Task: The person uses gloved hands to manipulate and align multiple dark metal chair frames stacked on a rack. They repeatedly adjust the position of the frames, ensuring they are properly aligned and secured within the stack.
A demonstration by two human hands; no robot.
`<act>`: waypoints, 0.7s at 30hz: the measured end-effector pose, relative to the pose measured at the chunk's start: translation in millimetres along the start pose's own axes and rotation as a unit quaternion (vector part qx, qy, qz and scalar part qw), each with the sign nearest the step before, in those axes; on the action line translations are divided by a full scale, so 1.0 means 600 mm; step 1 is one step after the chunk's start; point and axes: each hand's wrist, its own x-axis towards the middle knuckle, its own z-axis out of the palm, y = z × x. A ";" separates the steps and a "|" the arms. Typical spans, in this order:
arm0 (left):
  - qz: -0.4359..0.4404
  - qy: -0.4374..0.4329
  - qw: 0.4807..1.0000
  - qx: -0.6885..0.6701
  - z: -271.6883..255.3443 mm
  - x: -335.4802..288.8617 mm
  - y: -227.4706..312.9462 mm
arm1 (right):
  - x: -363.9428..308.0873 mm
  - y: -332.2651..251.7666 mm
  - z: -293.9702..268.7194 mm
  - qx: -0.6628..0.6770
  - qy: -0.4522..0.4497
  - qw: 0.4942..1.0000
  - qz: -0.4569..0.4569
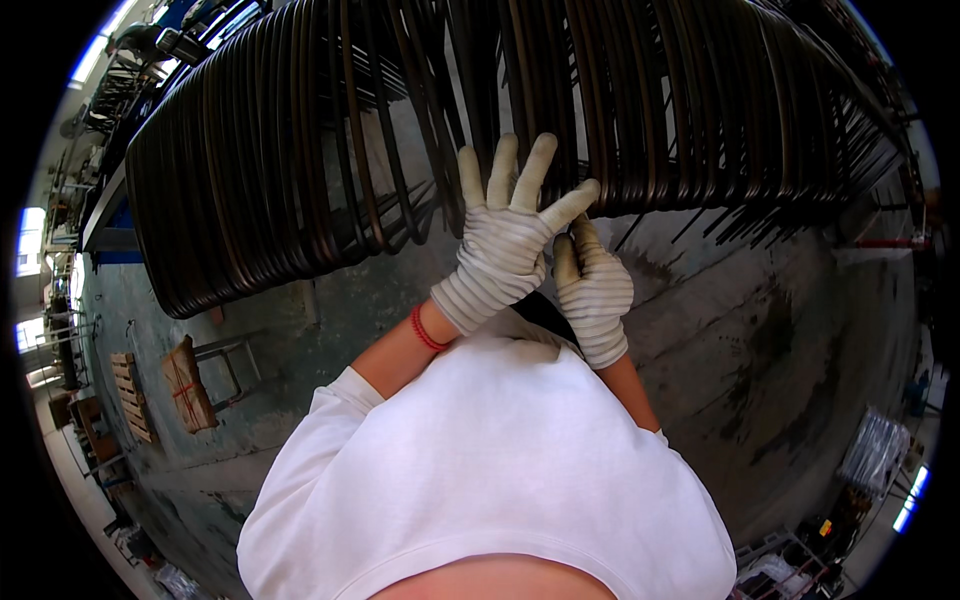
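Note:
A long row of dark, bent metal tubes [225,175] hangs across the far side in front of me, their rounded bends facing me. My left hand [500,235], in a striped off-white work glove, has its fingers spread wide over the tubes near the middle of the row. Whether its fingertips press on them, I cannot tell. Just right of it and lower, my right hand [595,290] wears a matching glove. Its fingers are curled together by the lower bends; what lies between them is hidden. A red bracelet [427,328] circles my left wrist.
Thin rod ends [760,222] stick out below the row at the right. Off to the left are a wooden pallet [132,397] and a brown wrapped bundle [187,385] by a metal frame [240,365]. A plastic-wrapped stack [873,450] stands at the far right on the stained floor [700,350].

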 end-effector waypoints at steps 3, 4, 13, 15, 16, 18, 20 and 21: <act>0.010 0.014 0.999 0.032 0.009 0.002 0.006 | -0.004 0.018 0.012 -0.026 -0.007 1.000 -0.015; 0.015 0.021 0.998 0.051 0.008 0.004 0.010 | -0.005 0.020 0.013 -0.045 -0.010 0.999 -0.023; -0.023 0.023 0.992 0.123 0.021 0.001 0.021 | 0.015 0.002 -0.044 0.184 0.044 0.982 0.025; -0.028 0.018 0.987 0.155 0.024 0.000 0.025 | 0.022 0.001 -0.056 0.144 0.024 0.989 0.031; -0.029 0.024 0.986 0.160 0.027 0.000 0.026 | 0.024 0.003 -0.059 0.124 0.014 0.992 0.034; -0.027 0.037 0.985 0.168 0.035 0.001 0.027 | 0.031 0.006 -0.055 0.092 0.023 0.995 -0.005; -0.039 0.037 0.987 0.149 0.035 0.002 0.033 | 0.035 0.010 -0.053 0.059 0.023 0.997 -0.041; -0.045 0.036 0.988 0.141 0.035 0.002 0.036 | 0.036 0.013 -0.052 0.042 0.019 0.997 -0.056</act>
